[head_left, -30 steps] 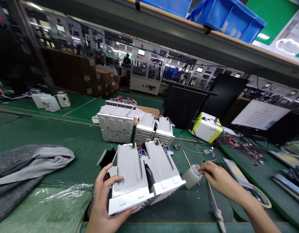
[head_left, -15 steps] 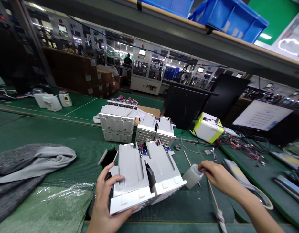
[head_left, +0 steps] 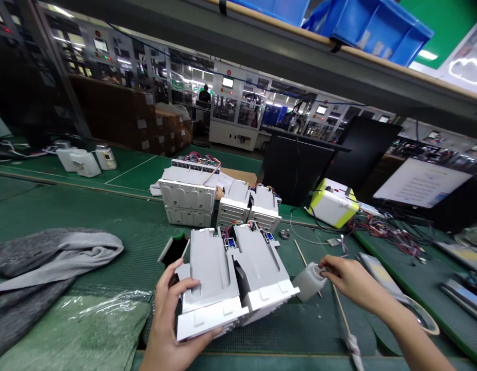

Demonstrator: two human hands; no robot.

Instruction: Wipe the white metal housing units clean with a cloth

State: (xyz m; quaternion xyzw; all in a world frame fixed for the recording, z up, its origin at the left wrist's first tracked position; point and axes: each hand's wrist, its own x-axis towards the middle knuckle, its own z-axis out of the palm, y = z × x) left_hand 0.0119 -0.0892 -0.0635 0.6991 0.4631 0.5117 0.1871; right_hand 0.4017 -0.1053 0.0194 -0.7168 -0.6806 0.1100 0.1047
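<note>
My left hand [head_left: 172,314] grips the left side of a pale grey plastic housing [head_left: 209,268], thumb under its front edge and fingers on top. A second, matching housing [head_left: 259,257] sits against its right side; small blue connectors and coloured wires show at their backs. To the right, my right hand [head_left: 344,281] is closed in a pinch at the mouth of a translucent white plastic bottle [head_left: 310,282]. What lies between those fingertips is hidden. A thin wooden stick with a cloth-wrapped end [head_left: 353,346] lies below this hand, and another wooden stick [head_left: 301,253] is behind the bottle.
Behind stand more housings [head_left: 190,196] with wiring. At left lie a grey cloth [head_left: 79,245] and clear plastic sheeting [head_left: 83,330]; white bottles [head_left: 85,164] stand farther back. On the right are a white-and-yellow box [head_left: 333,203], tangled cables [head_left: 389,234] and a tape roll [head_left: 427,319].
</note>
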